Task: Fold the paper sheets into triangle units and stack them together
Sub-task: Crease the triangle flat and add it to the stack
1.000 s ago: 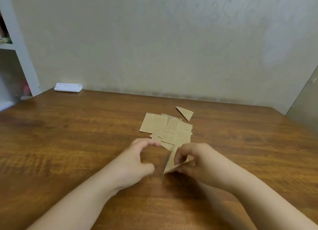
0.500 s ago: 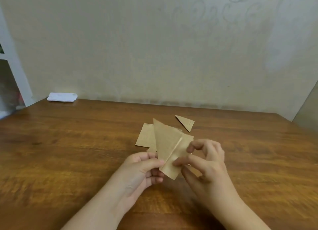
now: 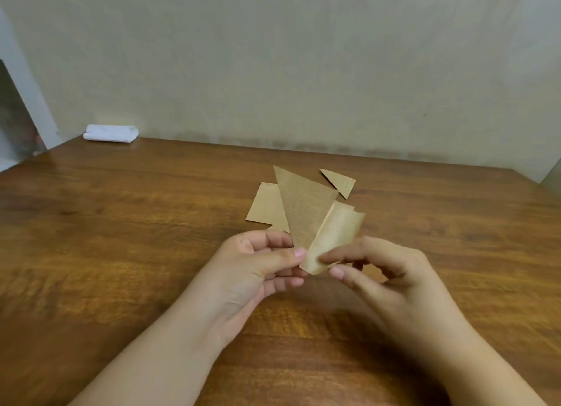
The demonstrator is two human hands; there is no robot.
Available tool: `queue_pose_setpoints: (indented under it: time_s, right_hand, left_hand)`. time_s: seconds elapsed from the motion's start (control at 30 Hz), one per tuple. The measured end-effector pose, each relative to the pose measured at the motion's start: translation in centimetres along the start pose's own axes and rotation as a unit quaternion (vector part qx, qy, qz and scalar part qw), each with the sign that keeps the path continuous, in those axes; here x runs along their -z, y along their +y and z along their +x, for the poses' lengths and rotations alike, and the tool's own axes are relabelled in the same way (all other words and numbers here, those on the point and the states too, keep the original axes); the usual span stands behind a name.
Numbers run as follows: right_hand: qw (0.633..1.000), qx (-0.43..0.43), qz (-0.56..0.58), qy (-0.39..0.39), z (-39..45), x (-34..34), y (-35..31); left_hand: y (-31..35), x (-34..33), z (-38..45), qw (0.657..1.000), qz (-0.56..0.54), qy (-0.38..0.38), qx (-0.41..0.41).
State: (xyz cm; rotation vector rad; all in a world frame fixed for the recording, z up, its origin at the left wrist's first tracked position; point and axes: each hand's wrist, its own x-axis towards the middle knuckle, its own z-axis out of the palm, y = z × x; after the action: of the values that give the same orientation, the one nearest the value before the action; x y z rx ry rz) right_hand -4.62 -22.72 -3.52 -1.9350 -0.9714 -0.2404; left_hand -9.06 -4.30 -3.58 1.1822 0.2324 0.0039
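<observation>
The sheet [image 3: 306,211] is showing kraft brown with faint fine lines, its curled flap looking paler tan. The triangle [image 3: 340,181] and the pile [image 3: 264,205] are showing the same plain brown. The table [image 3: 121,238] is showing warm reddish-brown wood grain with darker streaks. The cloth [image 3: 110,133] is showing white; the wall [image 3: 273,56] is looking pale beige.

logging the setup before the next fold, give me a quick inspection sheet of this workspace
surface: wooden table, glossy.
job's things: half-folded brown paper sheet held above the table; flat brown sheets behind it; one finished triangle unit apart, farther back.
clutter: folded white cloth at the far left corner.
grippers: left hand and right hand both pinch the sheet's lower end.
cables: nothing seen.
surroundings: beige wall; white shelf frame at left.
</observation>
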Motion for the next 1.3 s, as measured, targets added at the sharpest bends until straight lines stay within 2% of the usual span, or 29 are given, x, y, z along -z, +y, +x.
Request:
queue_pose_setpoints:
  time_s: [0.17, 0.33, 0.63, 0.93, 1.3]
  right_hand:
    - [0.978, -0.107, 0.167, 0.066, 0.3, -0.5, -0.3]
    - [0.950, -0.155, 0.259, 0.076, 0.4, -0.8, -0.2]
    - [0.940, -0.197, 0.265, 0.083, 0.5, -1.3, -0.3]
    - [0.929, -0.217, 0.285, 0.095, 0.5, -1.4, -0.5]
    - [0.930, -0.231, 0.263, 0.111, 0.4, -1.4, -0.5]
  left_hand:
    - [0.0, -0.4, -0.5, 1.000, -0.014, -0.024, -0.011]
    - [-0.1, -0.4, -0.5, 0.999, 0.013, -0.029, -0.010]
    - [-0.7, -0.8, -0.7, 0.998, 0.056, -0.036, -0.015]
    - [-0.7, -0.7, -0.7, 0.997, 0.043, -0.048, 0.032]
    - [-0.6, -0.8, -0.9, 0.997, 0.045, -0.053, 0.044]
